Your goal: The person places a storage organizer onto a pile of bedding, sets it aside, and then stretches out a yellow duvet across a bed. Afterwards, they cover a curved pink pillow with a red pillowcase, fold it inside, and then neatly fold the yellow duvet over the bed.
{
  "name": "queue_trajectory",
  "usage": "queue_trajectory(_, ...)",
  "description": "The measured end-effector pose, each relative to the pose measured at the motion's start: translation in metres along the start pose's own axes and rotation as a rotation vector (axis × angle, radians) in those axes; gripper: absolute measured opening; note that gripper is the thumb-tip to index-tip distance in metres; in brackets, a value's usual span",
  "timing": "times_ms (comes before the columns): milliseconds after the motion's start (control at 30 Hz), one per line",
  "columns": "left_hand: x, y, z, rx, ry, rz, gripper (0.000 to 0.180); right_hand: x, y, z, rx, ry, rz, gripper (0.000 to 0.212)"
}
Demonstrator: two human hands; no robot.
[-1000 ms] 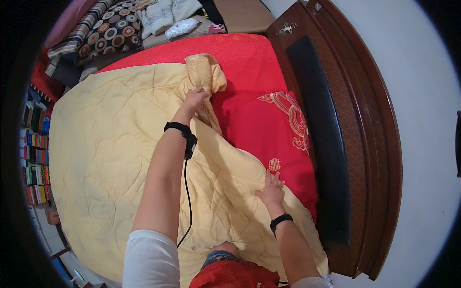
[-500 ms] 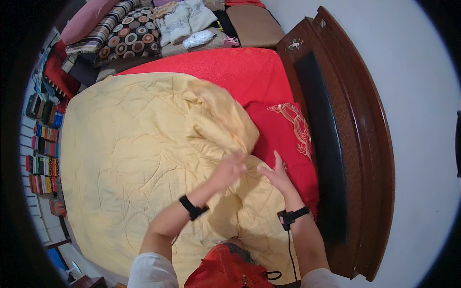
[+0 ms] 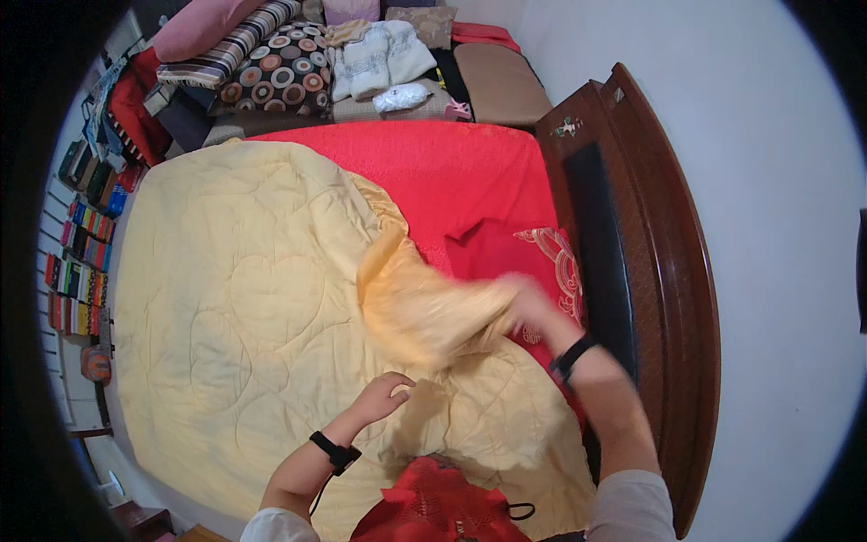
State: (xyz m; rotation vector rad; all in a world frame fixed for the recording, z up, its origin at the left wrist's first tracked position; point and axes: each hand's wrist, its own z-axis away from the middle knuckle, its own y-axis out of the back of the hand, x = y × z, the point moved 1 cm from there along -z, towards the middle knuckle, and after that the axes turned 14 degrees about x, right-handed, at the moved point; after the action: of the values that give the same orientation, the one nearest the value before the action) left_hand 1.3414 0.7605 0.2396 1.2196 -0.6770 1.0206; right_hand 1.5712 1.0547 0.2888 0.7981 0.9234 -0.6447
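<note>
A pale yellow comforter point(image 3: 217, 271) covers most of the bed, its stitched side up. My right hand point(image 3: 531, 307), blurred by motion, grips a bunched part of it near the headboard. From that hand a shiny golden fold point(image 3: 415, 307) stretches leftward, raised and smeared by movement. My left hand point(image 3: 379, 399) hovers over the comforter nearer to me, fingers loosely bent and thumb apart, holding nothing. Beyond the raised fold lies a red pillow point(image 3: 488, 253) with gold embroidery, partly hidden by the fold and my right hand. Both wrists wear black straps.
A red sheet point(image 3: 433, 172) shows across the bed's far part. To the right stands a dark wooden headboard point(image 3: 664, 271) against a white wall. Cushions point(image 3: 275, 72) and folded white cloth point(image 3: 384, 59) lie on a sofa at the back. Bookshelves point(image 3: 81, 262) line the left.
My right hand has moved toward the headboard, pulling up a fold of the comforter. My left hand has drawn back toward me and to the left. More red sheet is exposed.
</note>
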Motion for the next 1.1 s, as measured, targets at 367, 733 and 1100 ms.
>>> queue_trajectory(367,0.038,-0.037,-0.026,0.109,-0.027,0.088,0.025,-0.018,0.149,0.022,0.868,0.281,0.066,0.059)
queue_trajectory(733,0.142,-0.196,-0.018,-0.182,-0.271,-0.082,0.024,0.219,0.140,0.355,0.360,-0.246,0.223,0.049)
queue_trajectory(1100,0.185,-0.398,0.124,-0.369,-0.133,-0.137,0.033,0.406,0.141,0.634,0.430,-0.693,0.547,0.055)
